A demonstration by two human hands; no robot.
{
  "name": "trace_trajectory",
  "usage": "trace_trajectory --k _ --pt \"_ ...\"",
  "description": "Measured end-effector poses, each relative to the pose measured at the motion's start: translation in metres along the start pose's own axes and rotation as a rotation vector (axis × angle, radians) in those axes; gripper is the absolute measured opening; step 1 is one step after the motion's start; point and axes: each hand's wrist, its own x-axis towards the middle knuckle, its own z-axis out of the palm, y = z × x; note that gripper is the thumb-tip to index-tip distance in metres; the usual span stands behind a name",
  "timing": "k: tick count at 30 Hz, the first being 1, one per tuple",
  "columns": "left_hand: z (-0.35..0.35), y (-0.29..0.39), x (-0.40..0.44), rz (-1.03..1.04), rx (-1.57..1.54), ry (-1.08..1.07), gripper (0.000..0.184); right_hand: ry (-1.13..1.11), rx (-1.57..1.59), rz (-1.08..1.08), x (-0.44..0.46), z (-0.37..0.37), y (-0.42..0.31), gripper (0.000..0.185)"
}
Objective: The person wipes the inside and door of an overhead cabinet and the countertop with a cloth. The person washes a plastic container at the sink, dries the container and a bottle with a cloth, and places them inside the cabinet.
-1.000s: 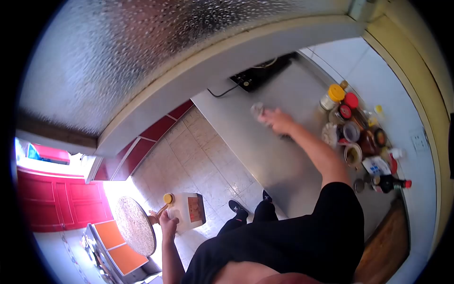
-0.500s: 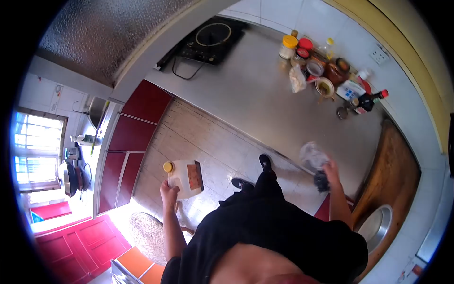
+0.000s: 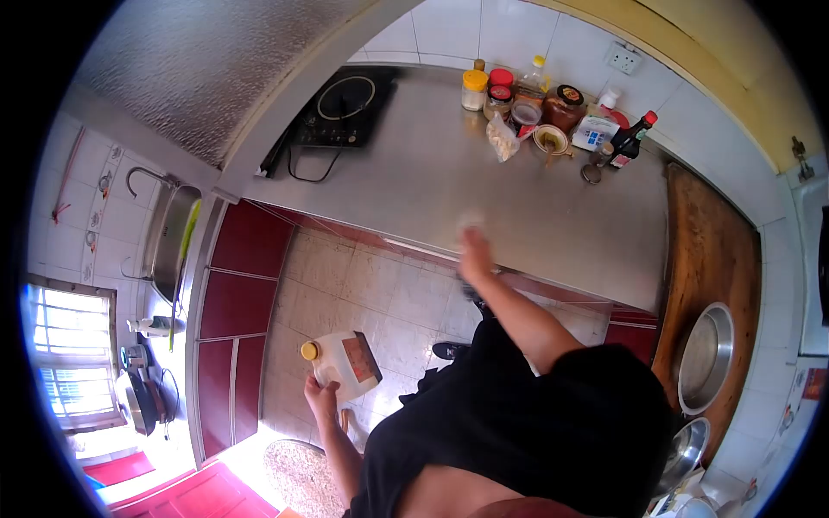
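My left hand (image 3: 321, 397) grips the handle of a translucent plastic jug (image 3: 343, 364) with a yellow cap and an orange-brown label, held upright but tilted above the tiled floor. My right hand (image 3: 476, 255) is over the front edge of the steel counter (image 3: 406, 203), blurred by motion. Its fingers are closed round a pale, crumpled cloth (image 3: 471, 223), which is only partly visible. Jars, a tied plastic bag (image 3: 503, 138), a small bowl (image 3: 550, 140) and a dark bottle with a red cap (image 3: 633, 140) stand at the back of the counter.
An induction cooker (image 3: 345, 105) with a cord sits at the counter's left end. On the right, a wooden board (image 3: 718, 229) bears a metal basin (image 3: 706, 358). A sink (image 3: 173, 229) is at the far left. A round speckled stool top (image 3: 302, 479) stands low beside my left arm.
My right hand has moved with the cloth from the counter's right part to its front middle. The view has turned, and my left hand still holds the jug.
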Motion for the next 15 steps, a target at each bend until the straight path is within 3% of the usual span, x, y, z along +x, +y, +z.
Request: trace_trajectory --k 1,2,3,5,8,12,15 --pt "-0.007 -0.006 -0.004 -0.011 -0.045 0.011 0.028 -0.079 0.051 -0.068 0.011 0.022 -0.041 0.038" --pt "-0.013 -0.012 -0.007 -0.008 -0.062 0.02 0.028 -0.244 0.372 0.079 0.021 0.059 -0.075 0.036" --pt "-0.019 -0.015 -0.011 -0.019 -0.093 0.033 0.028 -0.229 0.334 -0.175 0.024 0.114 -0.094 0.035" --pt "-0.031 -0.018 -0.024 -0.041 -0.161 0.083 0.028 -0.815 0.693 -0.052 0.028 0.108 -0.164 0.034" --pt "-0.049 -0.034 -0.037 -0.041 -0.219 0.145 0.027 -1.186 1.133 0.264 0.009 0.103 -0.22 0.03" --pt "-0.077 -0.051 -0.049 -0.041 -0.295 0.233 0.026 -1.564 1.239 0.424 -0.02 0.112 -0.25 0.023" --pt "-0.093 -0.073 -0.048 -0.053 -0.234 0.295 0.026 -1.638 1.329 0.565 -0.024 0.139 -0.248 0.025"
